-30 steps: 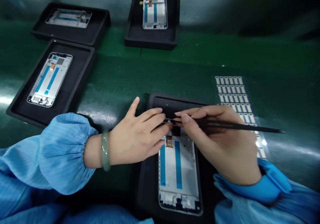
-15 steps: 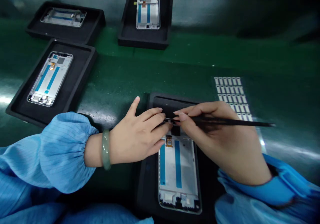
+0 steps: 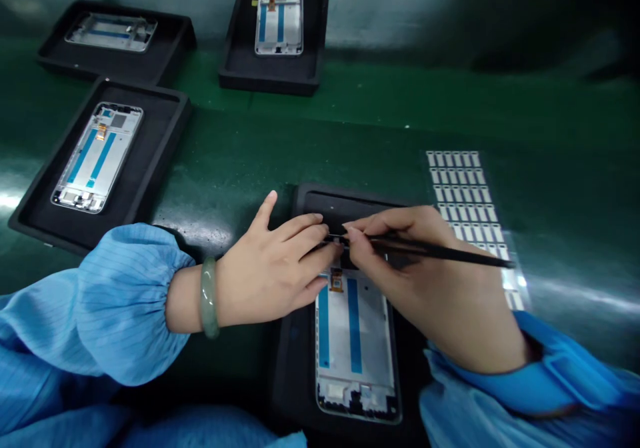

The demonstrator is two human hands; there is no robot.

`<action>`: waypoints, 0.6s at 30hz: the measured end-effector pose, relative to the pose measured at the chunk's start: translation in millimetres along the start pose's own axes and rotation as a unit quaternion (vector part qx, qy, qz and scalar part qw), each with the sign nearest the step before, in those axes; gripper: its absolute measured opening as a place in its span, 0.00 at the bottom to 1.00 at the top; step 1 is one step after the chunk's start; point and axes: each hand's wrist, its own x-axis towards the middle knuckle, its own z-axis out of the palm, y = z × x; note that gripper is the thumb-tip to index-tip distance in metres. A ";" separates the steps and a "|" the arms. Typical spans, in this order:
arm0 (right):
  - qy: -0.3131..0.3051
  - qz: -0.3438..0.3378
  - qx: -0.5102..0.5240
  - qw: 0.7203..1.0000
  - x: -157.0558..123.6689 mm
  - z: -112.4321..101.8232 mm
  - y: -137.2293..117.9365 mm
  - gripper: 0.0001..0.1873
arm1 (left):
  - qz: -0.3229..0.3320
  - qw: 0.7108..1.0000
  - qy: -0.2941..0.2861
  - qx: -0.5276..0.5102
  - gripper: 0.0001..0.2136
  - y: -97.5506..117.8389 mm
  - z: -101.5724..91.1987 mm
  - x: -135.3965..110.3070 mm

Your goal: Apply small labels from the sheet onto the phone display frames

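Hands meet over the phone frame [image 3: 370, 341], lying in its tray [image 3: 293, 355] on the counter [image 3: 350, 135].
Right hand [image 3: 450, 295] fingers [image 3: 360, 248] pinch tweezers [image 3: 450, 255], tip barely moved this second; left hand [image 3: 265, 278] fingers [image 3: 305, 235] rest flat, holding nothing.

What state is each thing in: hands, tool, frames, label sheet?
left hand, flat, fingertips on the near frame's top end
right hand, pinching the tweezers
tweezers, tips at the left fingertips
near frame, flat in its black tray, blue strips up
left frame, lying flat, untouched
far-left frame, same
far-middle frame, same
label sheet, flat, partly behind the right hand
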 end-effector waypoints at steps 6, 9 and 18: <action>0.050 0.150 0.215 0.964 -7.3 7.8 12.6 0.11 | -0.001 1.000 -0.011 0.000 0.16 0.5 1.2 -1.0; 0.055 0.138 0.218 0.964 -6.8 8.6 10.3 0.11 | 0.001 1.000 -0.014 0.002 0.16 0.5 2.3 -1.1; 0.051 0.131 0.127 0.982 -6.9 7.5 9.7 0.12 | 0.002 1.000 -0.021 -0.001 0.17 0.0 -0.9 -1.5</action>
